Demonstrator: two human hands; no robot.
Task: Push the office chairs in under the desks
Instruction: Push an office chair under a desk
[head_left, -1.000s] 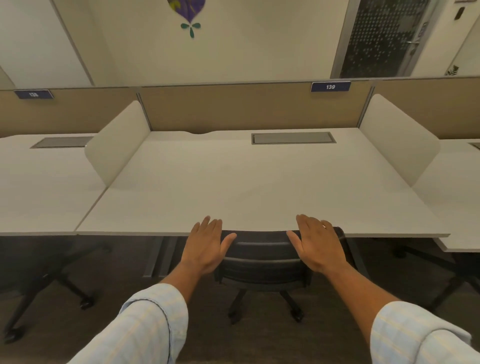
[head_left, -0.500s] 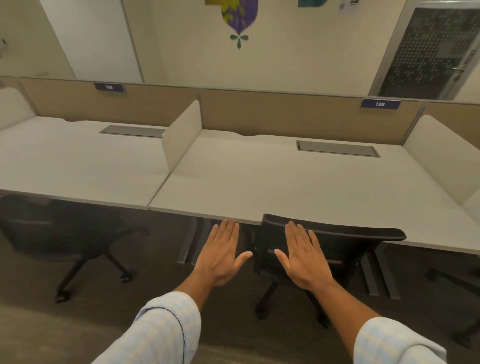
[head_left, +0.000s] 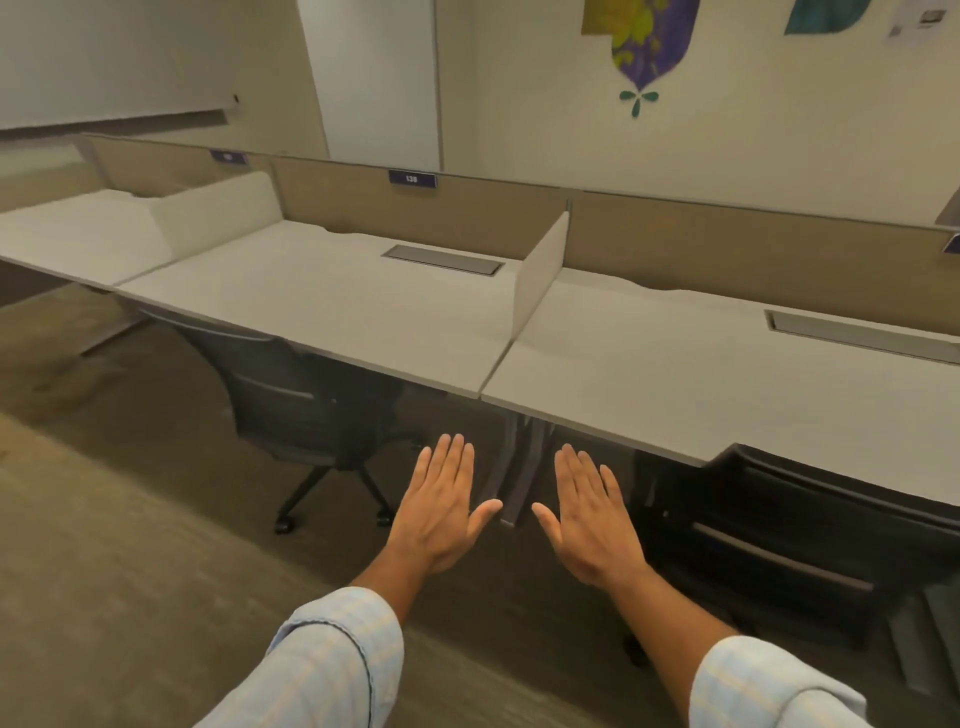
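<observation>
Nearest you, both sleeves reach forward, and your left hand (head_left: 441, 512) and right hand (head_left: 589, 519) float palm-down in open air, fingers straight and held close together, thumbs splayed toward each other, touching nothing at all. Just right of your right hand, the near chair (head_left: 779, 525) sits with its dark back tucked right under the right desk (head_left: 701, 374) edge, so that one looks done. Farther off to the left, the far chair (head_left: 306, 400) stands under the middle desk (head_left: 332, 306), its back showing below the front edge and its wheeled base near the carpet's open stretch; whether it is fully in, you cannot quite tell. It should roll easily on castors but may swivel, so plant both flat palms on the stiff top rim of the backrest, spaced apart, and push straight.
</observation>
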